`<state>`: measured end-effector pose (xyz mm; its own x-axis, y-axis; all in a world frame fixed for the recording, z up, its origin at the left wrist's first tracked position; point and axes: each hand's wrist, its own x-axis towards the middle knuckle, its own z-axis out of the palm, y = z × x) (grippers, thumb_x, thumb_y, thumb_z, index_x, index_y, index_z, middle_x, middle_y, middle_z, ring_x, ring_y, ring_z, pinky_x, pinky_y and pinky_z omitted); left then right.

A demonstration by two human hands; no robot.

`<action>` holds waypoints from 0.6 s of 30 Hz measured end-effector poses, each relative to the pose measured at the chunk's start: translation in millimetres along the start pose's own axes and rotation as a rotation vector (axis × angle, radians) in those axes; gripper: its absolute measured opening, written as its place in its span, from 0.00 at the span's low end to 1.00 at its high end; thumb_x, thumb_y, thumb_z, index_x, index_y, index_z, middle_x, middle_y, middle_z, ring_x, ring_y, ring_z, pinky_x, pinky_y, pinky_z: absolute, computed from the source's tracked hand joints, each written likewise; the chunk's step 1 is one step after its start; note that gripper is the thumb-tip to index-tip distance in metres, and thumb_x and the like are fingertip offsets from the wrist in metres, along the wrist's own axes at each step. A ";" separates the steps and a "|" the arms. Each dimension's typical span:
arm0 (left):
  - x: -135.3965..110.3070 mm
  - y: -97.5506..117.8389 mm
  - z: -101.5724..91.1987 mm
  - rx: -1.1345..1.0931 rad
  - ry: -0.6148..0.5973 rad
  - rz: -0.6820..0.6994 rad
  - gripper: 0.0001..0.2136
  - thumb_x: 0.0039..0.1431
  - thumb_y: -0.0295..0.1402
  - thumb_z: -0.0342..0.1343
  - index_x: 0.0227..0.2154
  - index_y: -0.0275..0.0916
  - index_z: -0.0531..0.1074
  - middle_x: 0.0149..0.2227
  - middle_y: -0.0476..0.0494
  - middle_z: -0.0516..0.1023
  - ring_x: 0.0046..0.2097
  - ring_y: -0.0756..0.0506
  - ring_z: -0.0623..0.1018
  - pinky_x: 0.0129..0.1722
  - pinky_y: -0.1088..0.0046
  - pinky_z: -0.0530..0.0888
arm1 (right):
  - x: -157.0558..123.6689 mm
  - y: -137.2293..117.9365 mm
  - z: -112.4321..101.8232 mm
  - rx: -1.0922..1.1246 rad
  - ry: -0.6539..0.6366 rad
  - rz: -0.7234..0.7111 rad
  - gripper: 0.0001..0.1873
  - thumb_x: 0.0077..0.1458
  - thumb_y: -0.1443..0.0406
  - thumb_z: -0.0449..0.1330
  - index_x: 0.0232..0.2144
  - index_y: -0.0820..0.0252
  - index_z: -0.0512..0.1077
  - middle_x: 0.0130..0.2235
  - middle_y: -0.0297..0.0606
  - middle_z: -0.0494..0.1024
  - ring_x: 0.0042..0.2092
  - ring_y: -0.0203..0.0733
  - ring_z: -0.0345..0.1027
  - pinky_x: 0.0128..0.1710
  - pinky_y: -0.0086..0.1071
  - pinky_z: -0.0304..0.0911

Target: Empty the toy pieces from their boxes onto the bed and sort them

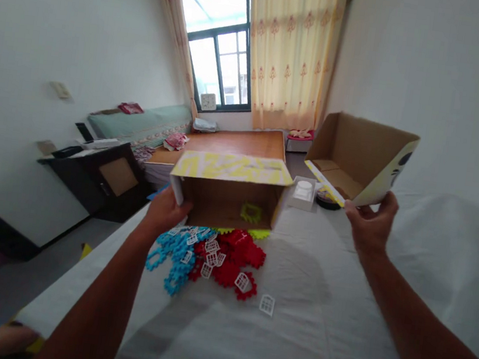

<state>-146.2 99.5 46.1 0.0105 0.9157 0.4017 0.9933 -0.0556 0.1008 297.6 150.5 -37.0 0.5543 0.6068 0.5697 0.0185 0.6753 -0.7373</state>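
My left hand grips the left end of a yellow-and-white cardboard box, tipped on its side with its opening toward me. A yellow-green toothed piece still lies inside it. Below the box, red and blue plastic toothed pieces and small white window pieces lie heaped on the white bed sheet. My right hand holds the box's other half, a cardboard lid, raised to the right with its hollow side facing me.
A small white container and a dark round object sit at the far end of the bed. A black cabinet stands to the left, and beyond it a wooden bed platform, a window and curtains.
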 end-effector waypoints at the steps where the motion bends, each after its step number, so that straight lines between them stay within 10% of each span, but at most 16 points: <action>1: 6.7 13.6 4.7 -0.037 -0.061 0.057 0.28 0.54 0.37 0.49 0.60 0.36 0.61 0.47 0.38 0.77 0.47 0.36 0.78 0.44 0.62 0.74 | 8.0 -10.0 -2.9 0.012 -0.009 -0.056 0.44 0.32 0.69 0.71 0.52 0.52 0.58 0.61 0.45 0.56 0.54 0.53 0.68 0.48 0.44 0.70; 9: 62.5 106.9 62.8 -0.146 -0.360 0.270 0.26 0.55 0.33 0.49 0.59 0.42 0.63 0.53 0.41 0.76 0.50 0.38 0.76 0.46 0.68 0.73 | 19.7 -51.8 -6.1 0.009 -0.098 -0.202 0.45 0.35 0.69 0.70 0.55 0.49 0.57 0.63 0.42 0.53 0.54 0.51 0.67 0.51 0.46 0.69; 18: 14.6 48.8 28.6 0.084 0.278 0.003 0.34 0.58 0.38 0.48 0.66 0.35 0.46 0.58 0.28 0.65 0.54 0.32 0.73 0.45 0.60 0.74 | 19.4 -50.5 -3.2 0.000 -0.128 -0.181 0.44 0.35 0.67 0.71 0.54 0.47 0.57 0.62 0.39 0.55 0.54 0.51 0.69 0.50 0.46 0.70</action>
<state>-94.3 121.5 30.9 -0.0069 0.7710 0.6368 0.9995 -0.0144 0.0282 310.0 126.9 10.2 0.4314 0.5239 0.7345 0.1082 0.7782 -0.6186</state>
